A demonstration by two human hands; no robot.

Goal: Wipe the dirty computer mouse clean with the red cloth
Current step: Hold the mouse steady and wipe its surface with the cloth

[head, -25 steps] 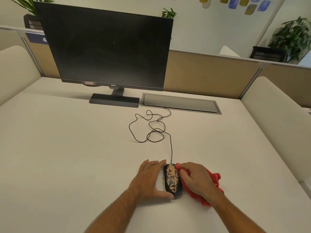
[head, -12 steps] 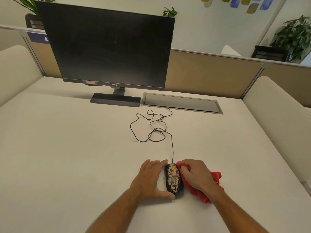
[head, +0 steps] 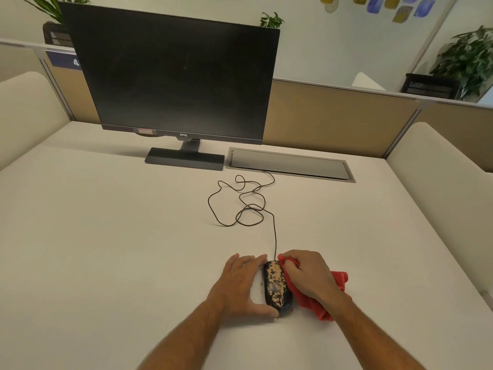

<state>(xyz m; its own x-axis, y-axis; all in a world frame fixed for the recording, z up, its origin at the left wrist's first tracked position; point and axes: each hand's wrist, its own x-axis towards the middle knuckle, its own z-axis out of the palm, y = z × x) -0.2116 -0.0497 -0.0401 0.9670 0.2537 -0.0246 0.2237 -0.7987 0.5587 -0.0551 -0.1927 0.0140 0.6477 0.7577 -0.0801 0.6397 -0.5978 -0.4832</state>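
Two hands at work, wiping barely begun. Our left hand (head: pixel 241 283) lies flat, fingers straight along the left flank of the mouse (head: pixel 277 285), thumb braced at its near end. The mouse sits between both hands, its top almost wholly crusted tan, so nearly all cleaning is left. Right of it, our right hand (head: pixel 309 276) grips the bunched red cloth (head: pixel 314 303), pressed against the mouse's right edge. Against the earlier frames, the right hand has crept slightly forward; dirt unchanged.

mouse (head: pixel 276 285): black, tan-speckled grime, flat on desk | red cloth (head: pixel 317 297): bunched, touching its right side
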